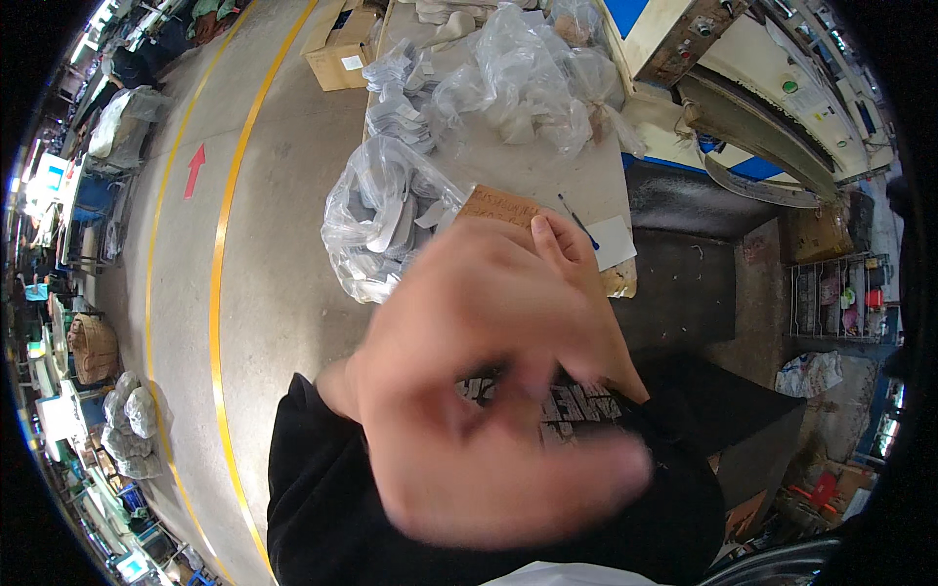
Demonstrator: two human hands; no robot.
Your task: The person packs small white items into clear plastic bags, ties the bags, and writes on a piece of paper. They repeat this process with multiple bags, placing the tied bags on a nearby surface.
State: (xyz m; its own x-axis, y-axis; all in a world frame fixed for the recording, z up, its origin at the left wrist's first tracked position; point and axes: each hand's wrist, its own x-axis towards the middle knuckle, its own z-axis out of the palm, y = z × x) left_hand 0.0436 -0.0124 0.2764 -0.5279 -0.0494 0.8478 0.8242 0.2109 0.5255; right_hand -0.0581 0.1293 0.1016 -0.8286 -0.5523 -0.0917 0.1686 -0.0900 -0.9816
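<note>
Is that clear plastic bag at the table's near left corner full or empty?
Not empty: the clear plastic bag holds grey pieces, which show through its side. Whether it's completely full, I can't tell.

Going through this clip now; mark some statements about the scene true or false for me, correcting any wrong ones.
1. A large, blurred hand covers the middle of the view. True.
2. The arrow on the floor is green. False: it is red.
3. The piece of brown cardboard bears handwriting. True.
4. The pen is inside a plastic bag. False: it lies on the table, by the white paper.
5. The cardboard box stands to the right of the table. False: it is to the left.
</note>
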